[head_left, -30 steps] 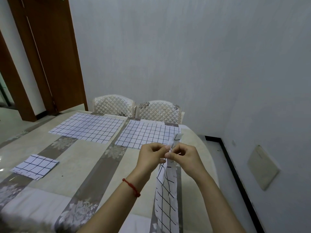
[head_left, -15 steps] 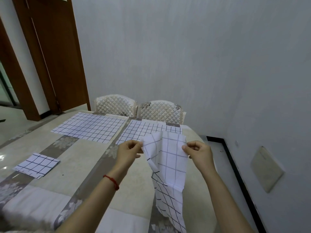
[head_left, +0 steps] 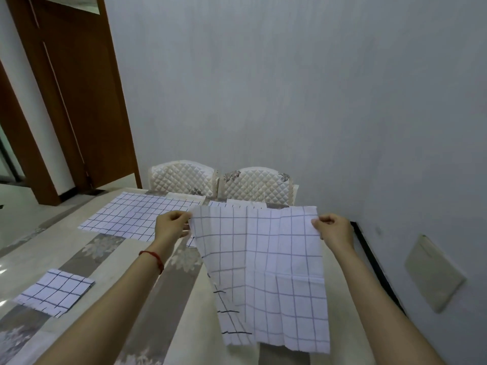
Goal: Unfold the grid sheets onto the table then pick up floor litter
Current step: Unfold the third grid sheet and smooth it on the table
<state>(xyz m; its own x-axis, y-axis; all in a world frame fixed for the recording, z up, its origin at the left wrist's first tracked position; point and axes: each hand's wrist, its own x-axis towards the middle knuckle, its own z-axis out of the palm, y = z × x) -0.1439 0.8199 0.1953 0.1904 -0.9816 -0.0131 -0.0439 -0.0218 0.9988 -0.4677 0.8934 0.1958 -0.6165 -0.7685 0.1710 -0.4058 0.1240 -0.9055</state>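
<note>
Hanging in the air over the table's right half, the held grid sheet [head_left: 266, 272] is spread wide and creased, lower edge dangling toward the tabletop. Left hand [head_left: 170, 227] pinches its top left corner, right hand [head_left: 332, 230] pinches the top right corner; both closed on the cloth. Red cord bracelet [head_left: 154, 259] on the left wrist.

Table [head_left: 87, 259]: glossy, pale with grey floral bands. One flat grid sheet [head_left: 137, 214] lies at the far left end; a second flat sheet [head_left: 237, 204] beside it is mostly hidden behind the held one. A folded grid sheet [head_left: 56, 292] sits near the left edge, well apart from the hands.

Two quilted chairs [head_left: 184, 177] tucked in at the far end. Brown door [head_left: 79, 88] far left, grey wall [head_left: 290, 88] behind, beige wall panel [head_left: 432, 272] low on the right, above the dark skirting [head_left: 374, 262].
</note>
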